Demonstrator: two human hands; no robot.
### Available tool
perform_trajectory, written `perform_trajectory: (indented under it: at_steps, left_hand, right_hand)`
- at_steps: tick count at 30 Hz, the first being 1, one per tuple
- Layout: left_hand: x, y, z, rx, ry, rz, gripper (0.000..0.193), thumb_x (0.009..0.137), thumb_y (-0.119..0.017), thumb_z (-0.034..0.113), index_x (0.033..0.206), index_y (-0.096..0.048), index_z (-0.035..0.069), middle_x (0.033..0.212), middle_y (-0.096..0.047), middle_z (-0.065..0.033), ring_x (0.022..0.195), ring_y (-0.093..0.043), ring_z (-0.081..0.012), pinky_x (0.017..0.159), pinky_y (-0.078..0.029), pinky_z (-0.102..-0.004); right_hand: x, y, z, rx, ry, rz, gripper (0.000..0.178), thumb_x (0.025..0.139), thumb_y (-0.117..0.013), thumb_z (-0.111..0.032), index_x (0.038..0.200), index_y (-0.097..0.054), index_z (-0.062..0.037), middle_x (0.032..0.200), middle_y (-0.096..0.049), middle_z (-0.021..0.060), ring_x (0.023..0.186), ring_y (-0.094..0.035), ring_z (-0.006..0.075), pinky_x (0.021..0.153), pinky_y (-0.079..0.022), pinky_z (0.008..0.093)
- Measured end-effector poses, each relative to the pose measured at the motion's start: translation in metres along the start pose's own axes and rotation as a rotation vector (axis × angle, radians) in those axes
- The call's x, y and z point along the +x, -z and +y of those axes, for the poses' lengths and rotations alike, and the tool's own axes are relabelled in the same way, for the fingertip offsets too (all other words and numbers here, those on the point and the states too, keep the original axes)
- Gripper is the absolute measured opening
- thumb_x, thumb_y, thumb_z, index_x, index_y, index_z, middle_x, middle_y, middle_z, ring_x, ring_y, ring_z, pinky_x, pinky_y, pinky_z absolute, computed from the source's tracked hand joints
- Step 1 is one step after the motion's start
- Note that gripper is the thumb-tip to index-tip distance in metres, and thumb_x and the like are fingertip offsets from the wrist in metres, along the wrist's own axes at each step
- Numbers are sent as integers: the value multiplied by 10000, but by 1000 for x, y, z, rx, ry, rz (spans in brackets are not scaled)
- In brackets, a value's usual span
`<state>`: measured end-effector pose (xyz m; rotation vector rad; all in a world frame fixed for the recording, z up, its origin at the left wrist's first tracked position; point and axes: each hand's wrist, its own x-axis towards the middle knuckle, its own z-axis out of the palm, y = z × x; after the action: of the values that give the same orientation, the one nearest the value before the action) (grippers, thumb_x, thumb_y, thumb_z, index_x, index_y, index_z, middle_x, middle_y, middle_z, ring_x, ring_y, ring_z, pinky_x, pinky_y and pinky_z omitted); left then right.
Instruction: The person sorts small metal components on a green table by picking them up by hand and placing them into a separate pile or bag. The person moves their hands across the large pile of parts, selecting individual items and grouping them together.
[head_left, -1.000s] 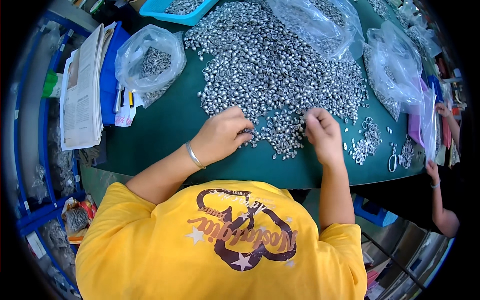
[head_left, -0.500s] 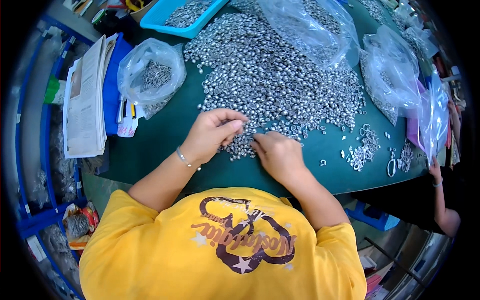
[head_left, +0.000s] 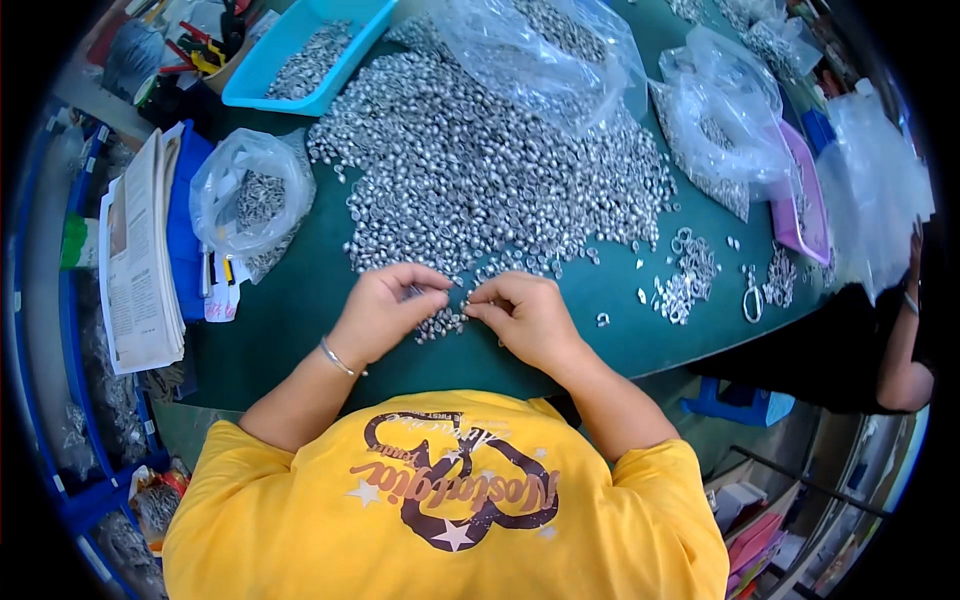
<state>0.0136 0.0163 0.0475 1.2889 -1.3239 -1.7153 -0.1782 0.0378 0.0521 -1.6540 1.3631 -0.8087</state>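
A wide heap of small rounded silver metal pieces (head_left: pixel 500 170) covers the middle of the table. At its near edge my left hand (head_left: pixel 383 312) is closed, thumb and forefinger pinched together; what lies between them is too small to make out. Facing it, my right hand (head_left: pixel 530 317) is also pinched, its fingertips at a tiny silver piece close to the left fingertips. Below and between the hands lies a small cluster of the same pieces (head_left: pixel 440 325), partly covered by the left hand. A bracelet (head_left: pixel 337 358) circles my left wrist.
The green table (head_left: pixel 620 335) also carries a plastic bag of metal pieces (head_left: pixel 255 195) and a light-blue tray (head_left: pixel 310 100) at left, a large clear bag (head_left: pixel 545 60) behind, another bag (head_left: pixel 725 120) and a pink tray (head_left: pixel 800 200) at right. Another person's arm (head_left: pixel 905 350) handles clear plastic at far right.
My right hand has turned and lifted from the pieces into a pinch, close to my left fingertips. The view has shifted, and the other person's clear plastic bag is raised and spread out.
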Motion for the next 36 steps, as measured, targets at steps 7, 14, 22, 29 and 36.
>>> perform_trajectory:
  at_steps: [7, 14, 22, 29, 36]
  left_hand:
    - [9, -6, 1, -249, 164, -177, 155, 830, -618, 95, 970, -608, 31, 715, -584, -15, 578, -509, -45, 506, -417, -172]
    - [3, 3, -13, -533, 166, -222, 195, 822, -625, 105, 989, -574, 17, 754, -587, -18, 599, -525, -63, 515, -418, -169]
    - [1, 4, -12, -684, 142, -171, 140, 831, -622, 146, 920, -587, 44, 745, -567, 9, 607, -501, -50, 488, -377, -156]
    - [5, 1, -20, -691, 93, -161, 144, 810, -646, 131, 891, -566, 42, 755, -570, -2, 589, -505, -60, 484, -390, -167]
    - [2, 1, -21, -636, 38, -97, 114, 773, -643, 62, 857, -568, 39, 740, -572, -12, 576, -504, -67, 475, -390, -182]
  right_hand:
    - [3, -2, -5, 267, -139, 60, 92, 721, -720, -61, 754, -655, -4, 638, -600, 13, 544, -499, 56, 494, -393, 191]
    - [11, -10, -14, 371, -118, 28, 85, 690, -682, 42, 730, -621, -3, 582, -518, -22, 510, -419, 31, 461, -319, 173]
    - [23, -13, -6, 532, -143, -33, 112, 733, -636, 50, 765, -548, -10, 580, -470, -34, 452, -380, 35, 411, -274, 174]
    - [23, -13, -3, 447, -134, -203, 156, 870, -521, -62, 1021, -559, -49, 852, -587, 31, 733, -551, 122, 678, -456, 230]
    - [28, -8, 1, 845, -264, -207, 73, 865, -540, -107, 917, -520, -58, 723, -492, 25, 602, -437, 103, 536, -353, 215]
